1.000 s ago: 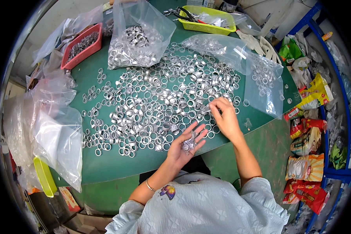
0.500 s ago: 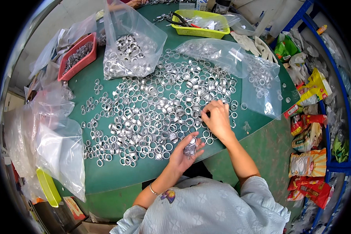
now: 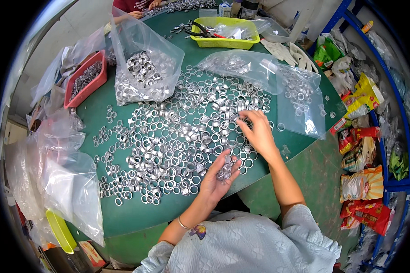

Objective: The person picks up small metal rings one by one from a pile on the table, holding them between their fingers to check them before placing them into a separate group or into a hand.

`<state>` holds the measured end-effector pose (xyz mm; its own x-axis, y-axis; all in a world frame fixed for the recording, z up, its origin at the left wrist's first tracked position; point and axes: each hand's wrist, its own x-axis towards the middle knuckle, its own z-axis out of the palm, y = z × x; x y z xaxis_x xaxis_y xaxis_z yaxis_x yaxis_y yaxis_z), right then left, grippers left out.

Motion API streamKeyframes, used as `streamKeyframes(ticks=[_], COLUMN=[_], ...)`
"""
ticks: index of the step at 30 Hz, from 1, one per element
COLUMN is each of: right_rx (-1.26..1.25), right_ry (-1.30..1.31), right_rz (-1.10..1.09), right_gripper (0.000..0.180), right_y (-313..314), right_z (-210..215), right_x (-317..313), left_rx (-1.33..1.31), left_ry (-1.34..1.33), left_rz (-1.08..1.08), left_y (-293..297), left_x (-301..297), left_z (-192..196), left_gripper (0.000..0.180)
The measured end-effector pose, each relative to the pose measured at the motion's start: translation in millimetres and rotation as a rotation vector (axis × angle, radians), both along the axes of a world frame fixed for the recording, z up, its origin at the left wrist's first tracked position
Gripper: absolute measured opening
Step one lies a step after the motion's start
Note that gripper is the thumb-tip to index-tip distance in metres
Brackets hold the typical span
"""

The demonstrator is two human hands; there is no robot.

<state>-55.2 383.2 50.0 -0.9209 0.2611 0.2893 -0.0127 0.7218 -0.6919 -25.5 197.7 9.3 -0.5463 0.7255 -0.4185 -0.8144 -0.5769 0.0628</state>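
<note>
Head view: left hand cupped, fingers half-curled about held rings, apparently to prevent spilling; right hand over loose rings on table, thumb and forefinger bent, cannot tell whether pinching any; bag stands, presumably steadied by its contents

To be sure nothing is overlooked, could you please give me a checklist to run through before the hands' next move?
1. Left hand holds its cluster of silver pieces: ok, they rest in the cupped fingers.
2. Right hand is at the loose rings: ok, it is over their right side.
3. Right hand's grip on a ring: cannot tell, too small at the fingertips.
4. Gloves worn: not ok, both hands are bare; white gloves lie on the table's far side.
5. Yellow basket stands apart from both hands: ok.
</note>
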Motion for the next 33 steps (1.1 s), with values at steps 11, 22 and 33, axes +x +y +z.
streamKeyframes(ticks=[11, 22, 33], right_rx=[0.158, -0.74, 0.054], right_ry=[0.116, -0.122, 0.003], right_rz=[-0.019, 0.008, 0.041], right_gripper=[0.014, 0.007, 0.011], right_y=[11.6, 33.1, 20.8], right_z=[-28.1, -23.7, -12.4], right_x=[-22.8, -17.2, -32.0], left_rx=[-0.019, 0.013, -0.061], left_ry=[-0.032, 0.019, 0.161], left_rz=[-0.027, -0.1, -0.196], left_y=[12.7, 31.0, 23.8], left_x=[-17.4, -32.5, -33.8], left_z=[17.6, 2.9, -0.8], left_gripper=[0.018, 0.022, 0.029])
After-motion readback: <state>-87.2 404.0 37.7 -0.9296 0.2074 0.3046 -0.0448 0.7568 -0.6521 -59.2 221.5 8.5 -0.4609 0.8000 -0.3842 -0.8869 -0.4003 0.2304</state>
